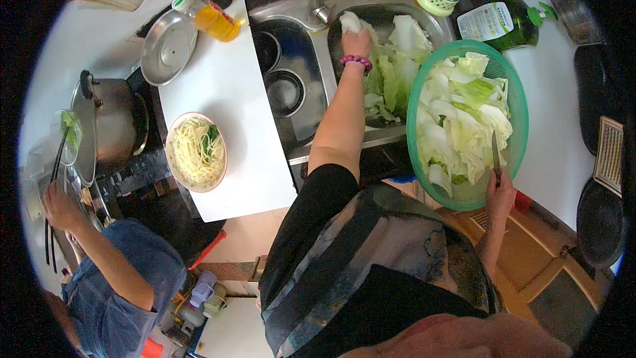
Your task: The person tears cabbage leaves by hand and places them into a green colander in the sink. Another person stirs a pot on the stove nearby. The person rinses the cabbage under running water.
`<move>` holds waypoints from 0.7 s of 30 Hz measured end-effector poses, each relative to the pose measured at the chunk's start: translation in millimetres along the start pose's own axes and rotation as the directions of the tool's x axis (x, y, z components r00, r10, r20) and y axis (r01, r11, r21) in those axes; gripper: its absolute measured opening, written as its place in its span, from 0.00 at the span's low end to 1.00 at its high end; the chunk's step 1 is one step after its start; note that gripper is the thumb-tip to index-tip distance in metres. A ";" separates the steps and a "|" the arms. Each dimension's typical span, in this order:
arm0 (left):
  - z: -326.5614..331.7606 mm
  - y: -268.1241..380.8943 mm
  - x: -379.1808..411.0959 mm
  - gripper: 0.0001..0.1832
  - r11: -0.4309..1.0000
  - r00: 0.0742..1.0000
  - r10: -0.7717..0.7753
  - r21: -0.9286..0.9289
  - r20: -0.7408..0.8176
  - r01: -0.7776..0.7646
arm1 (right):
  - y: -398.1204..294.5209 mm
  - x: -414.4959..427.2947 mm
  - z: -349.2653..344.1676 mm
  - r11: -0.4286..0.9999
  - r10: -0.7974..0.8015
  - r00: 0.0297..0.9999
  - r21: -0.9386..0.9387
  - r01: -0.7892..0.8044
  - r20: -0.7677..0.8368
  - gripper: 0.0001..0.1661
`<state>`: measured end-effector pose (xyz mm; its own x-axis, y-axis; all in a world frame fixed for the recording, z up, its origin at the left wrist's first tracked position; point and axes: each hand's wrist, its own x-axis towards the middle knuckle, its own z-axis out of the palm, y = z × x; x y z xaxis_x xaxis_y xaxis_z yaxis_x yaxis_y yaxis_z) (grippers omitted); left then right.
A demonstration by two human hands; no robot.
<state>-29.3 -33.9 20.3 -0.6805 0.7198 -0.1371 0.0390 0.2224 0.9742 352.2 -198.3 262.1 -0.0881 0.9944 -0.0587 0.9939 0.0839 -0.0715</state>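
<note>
My left hand (357, 42), with a purple beaded bracelet at its wrist, reaches into the right basin of the steel sink (392, 135). Its fingers close around the white end of a napa cabbage leaf (350, 21). More large cabbage leaves (395, 72) lie in that basin beside the hand. At the right, my right hand (500, 190) grips a knife (495, 151), its blade over a green plastic basket (522, 109). Cut cabbage pieces (457, 114) fill much of the basket, which stands at the sink's right side.
A bowl of noodles with greens (196, 151) sits on the white counter (248, 174), near an oil bottle (213, 20) and a metal plate (169, 47). Another person's hand (64, 206) holds chopsticks and a strainer (65, 136) by a pot (117, 119). A green pump bottle (516, 22) lies right.
</note>
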 end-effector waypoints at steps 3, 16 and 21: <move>6.6 14.5 -0.3 0.25 0.923 0.989 -0.081 -0.383 -0.126 0.027 | 8.7 1.4 3.2 0.999 -0.033 0.999 0.017 0.033 0.016 0.12; -17.1 -4.4 -16.1 0.33 0.944 0.998 0.019 0.327 0.054 -0.036 | 2.6 1.8 0.7 0.996 -0.066 0.997 -0.058 0.068 0.035 0.13; -10.4 -10.4 -21.1 0.28 0.767 0.979 -0.111 0.641 0.172 -0.025 | -2.3 1.9 -3.1 0.998 -0.055 0.997 -0.015 0.056 0.045 0.13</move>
<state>-23.0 -58.3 14.9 -0.5443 0.7930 -0.2737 0.5162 0.5738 0.6359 349.9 -196.4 265.3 -0.1460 0.9843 -0.0989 0.9883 0.1405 -0.0601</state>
